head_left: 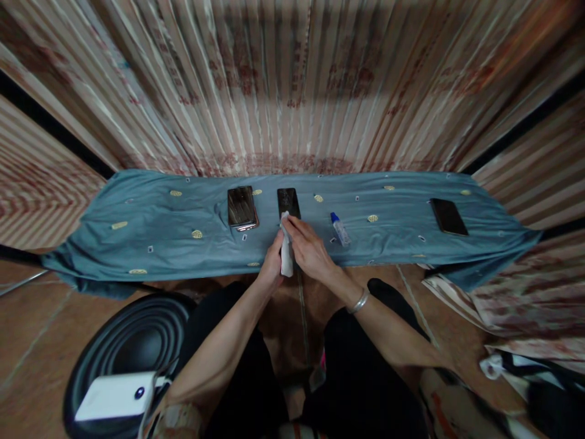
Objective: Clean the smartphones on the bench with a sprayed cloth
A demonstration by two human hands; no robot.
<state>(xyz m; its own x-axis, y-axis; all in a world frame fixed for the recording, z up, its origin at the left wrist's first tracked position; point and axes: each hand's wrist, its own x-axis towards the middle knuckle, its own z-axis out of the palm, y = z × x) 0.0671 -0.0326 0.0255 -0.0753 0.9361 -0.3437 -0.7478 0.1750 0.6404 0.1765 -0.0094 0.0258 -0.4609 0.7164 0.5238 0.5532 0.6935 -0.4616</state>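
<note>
My left hand (273,258) is closed on the left side of a folded white cloth or tissue (286,259) near the table's front edge. From the right, my right hand (311,247) presses its fingers together on the upper end of the same white piece. Just beyond my fingertips lies a dark phone (288,200), its near end partly hidden by my hands. To the right is a small clear bottle with a blue cap (340,229), lying on its side. A stack of phones (242,208) rests to the left.
Another dark phone (449,216) lies at the right on the blue-green patterned tablecloth (173,213). Striped curtains (292,91) hang behind and at both sides. At lower left, a white power bank (116,395) with a cable sits on a round black stool (132,332).
</note>
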